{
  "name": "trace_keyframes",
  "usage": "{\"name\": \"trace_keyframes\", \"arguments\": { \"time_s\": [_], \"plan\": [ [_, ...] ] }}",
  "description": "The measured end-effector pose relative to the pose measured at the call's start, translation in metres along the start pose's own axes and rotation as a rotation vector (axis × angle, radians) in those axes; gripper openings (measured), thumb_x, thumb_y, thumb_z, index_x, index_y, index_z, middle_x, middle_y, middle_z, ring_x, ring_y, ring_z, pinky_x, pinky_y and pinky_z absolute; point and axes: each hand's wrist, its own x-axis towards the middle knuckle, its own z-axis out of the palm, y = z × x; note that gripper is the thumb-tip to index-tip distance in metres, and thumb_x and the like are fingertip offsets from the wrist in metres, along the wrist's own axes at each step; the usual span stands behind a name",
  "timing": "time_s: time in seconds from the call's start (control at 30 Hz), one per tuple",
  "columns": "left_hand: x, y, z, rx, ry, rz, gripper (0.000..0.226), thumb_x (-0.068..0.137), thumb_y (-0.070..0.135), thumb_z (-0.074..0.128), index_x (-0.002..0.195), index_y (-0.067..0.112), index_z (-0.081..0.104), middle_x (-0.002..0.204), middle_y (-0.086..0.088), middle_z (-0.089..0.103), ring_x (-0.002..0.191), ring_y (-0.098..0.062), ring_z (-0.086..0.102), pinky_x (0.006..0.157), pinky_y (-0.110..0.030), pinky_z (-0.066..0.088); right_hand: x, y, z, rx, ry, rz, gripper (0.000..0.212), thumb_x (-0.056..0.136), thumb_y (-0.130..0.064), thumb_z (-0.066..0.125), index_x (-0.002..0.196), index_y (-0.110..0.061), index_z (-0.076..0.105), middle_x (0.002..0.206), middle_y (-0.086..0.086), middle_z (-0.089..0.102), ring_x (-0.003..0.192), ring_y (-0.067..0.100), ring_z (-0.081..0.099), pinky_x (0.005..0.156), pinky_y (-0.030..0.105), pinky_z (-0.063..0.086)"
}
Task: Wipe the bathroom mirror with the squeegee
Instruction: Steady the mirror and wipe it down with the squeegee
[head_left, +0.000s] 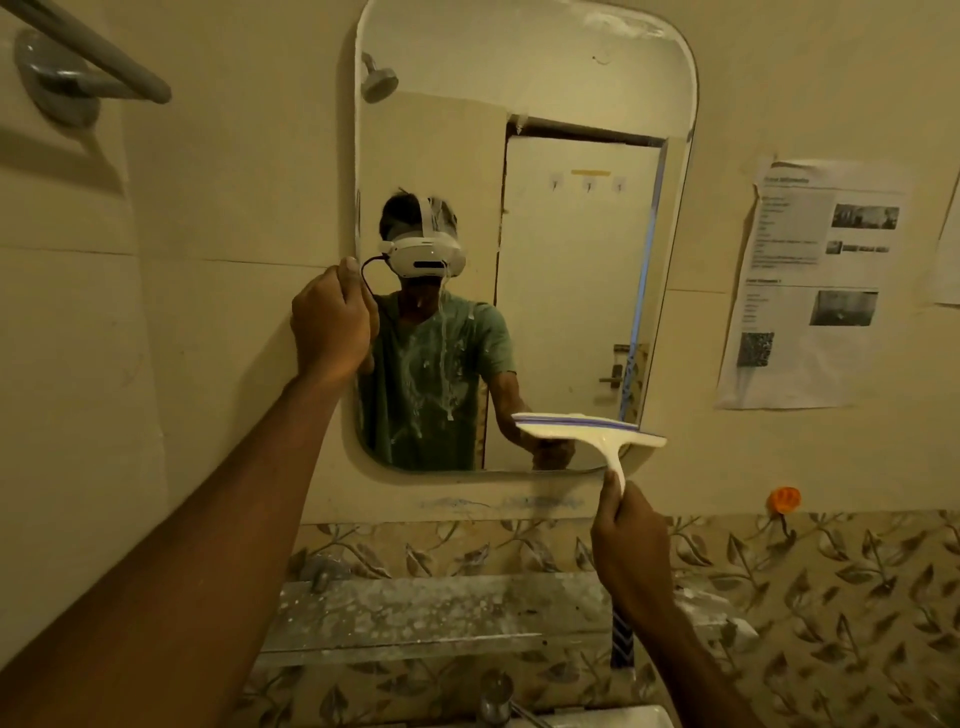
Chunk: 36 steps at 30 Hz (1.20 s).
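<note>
The bathroom mirror (571, 291) hangs on the cream wall, tall with rounded corners. White foam streaks run down its lower left part; its right side looks clean. My left hand (332, 325) grips the mirror's left edge at mid height. My right hand (628, 545) holds the handle of a white squeegee (592, 434) with a blue strip along its blade. The blade lies nearly level against the mirror's lower right corner, just above the bottom edge. The mirror reflects a person in a green shirt wearing a headset.
A dusty glass shelf (441, 608) juts out below the mirror, above a tap (496, 699) and basin corner. A towel rail (88, 57) is at upper left. Printed sheets (815, 280) are taped to the wall on the right, with an orange hook (783, 501) below them.
</note>
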Motion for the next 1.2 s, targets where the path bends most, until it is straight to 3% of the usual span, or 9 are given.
{"name": "trace_keyframes", "arguments": {
  "time_s": [0.17,0.33,0.47,0.6,0.77,0.83,0.9,1.1,1.2],
  "plan": [
    [0.001,0.001,-0.002,-0.004,-0.038,-0.006,0.046,0.104,0.036,0.031,0.088,0.005,0.061,0.08,-0.009,0.058,0.075,-0.018,0.053,0.068,-0.029,0.039,0.036,-0.033,-0.025,0.105,0.069,-0.075,0.038,0.102,-0.04,0.033,0.077,-0.022,0.055,0.055,-0.006,0.054,0.045,0.001,0.053,0.033,0.014,0.034],
    [0.0,-0.001,0.003,-0.007,-0.013,0.004,0.046,0.104,0.035,0.03,0.092,0.004,0.062,0.089,-0.015,0.066,0.082,-0.024,0.06,0.071,-0.031,0.044,0.084,-0.059,-0.04,0.107,0.068,-0.11,0.043,0.101,-0.045,0.029,0.084,-0.018,0.057,0.063,0.002,0.059,0.047,0.016,0.056,0.04,0.027,0.047],
    [0.001,-0.005,0.003,0.017,-0.001,0.061,0.045,0.104,0.033,0.031,0.093,0.002,0.063,0.088,-0.016,0.066,0.079,-0.024,0.058,0.069,-0.029,0.038,0.023,-0.022,-0.008,0.049,0.025,-0.054,0.034,0.101,-0.034,0.036,0.073,-0.025,0.052,0.054,-0.003,0.053,0.04,0.003,0.049,0.034,0.013,0.034],
    [0.002,-0.007,-0.001,-0.007,-0.016,0.11,0.045,0.104,0.03,0.032,0.095,0.0,0.064,0.089,-0.019,0.067,0.084,-0.03,0.062,0.071,-0.033,0.043,-0.023,-0.003,0.003,-0.047,-0.029,0.007,0.039,0.098,-0.042,0.03,0.067,-0.025,0.048,0.048,-0.004,0.049,0.039,0.007,0.046,0.036,0.02,0.03],
    [0.001,-0.006,-0.005,0.007,-0.022,0.129,0.046,0.104,0.03,0.032,0.088,0.001,0.064,0.085,-0.017,0.067,0.079,-0.027,0.06,0.067,-0.027,0.034,0.025,-0.04,-0.023,0.048,0.058,-0.053,0.039,0.102,-0.033,0.036,0.065,-0.025,0.047,0.05,-0.004,0.046,0.037,0.003,0.045,0.032,0.014,0.031],
    [0.003,-0.007,-0.005,0.005,-0.037,0.131,0.046,0.104,0.03,0.032,0.09,0.0,0.064,0.087,-0.018,0.068,0.082,-0.029,0.062,0.068,-0.027,0.036,0.054,-0.055,-0.031,0.074,0.088,-0.066,0.041,0.102,-0.038,0.033,0.07,-0.021,0.051,0.056,0.002,0.053,0.041,0.012,0.049,0.035,0.026,0.039],
    [0.003,-0.008,-0.005,0.002,-0.051,0.127,0.047,0.104,0.03,0.031,0.093,0.0,0.065,0.09,-0.017,0.069,0.085,-0.029,0.063,0.069,-0.026,0.037,0.066,-0.059,-0.031,0.059,0.114,-0.081,0.045,0.102,-0.041,0.03,0.072,-0.016,0.053,0.057,0.003,0.055,0.044,0.022,0.053,0.04,0.028,0.041],
    [0.001,-0.005,-0.004,-0.01,-0.025,0.129,0.044,0.105,0.031,0.032,0.099,0.001,0.064,0.097,-0.018,0.068,0.09,-0.029,0.064,0.072,-0.026,0.04,0.009,-0.014,-0.001,-0.01,0.101,-0.002,0.043,0.102,-0.038,0.032,0.062,-0.027,0.043,0.048,-0.005,0.045,0.037,0.006,0.039,0.038,0.022,0.026],
    [0.001,-0.005,-0.004,-0.005,-0.014,0.142,0.045,0.105,0.031,0.03,0.102,0.001,0.064,0.098,-0.018,0.068,0.093,-0.029,0.064,0.073,-0.024,0.039,-0.024,0.007,0.01,-0.034,0.086,0.037,0.044,0.101,-0.037,0.033,0.059,-0.03,0.041,0.044,-0.008,0.042,0.04,0.003,0.049,0.038,0.018,0.023]
  ]
}}
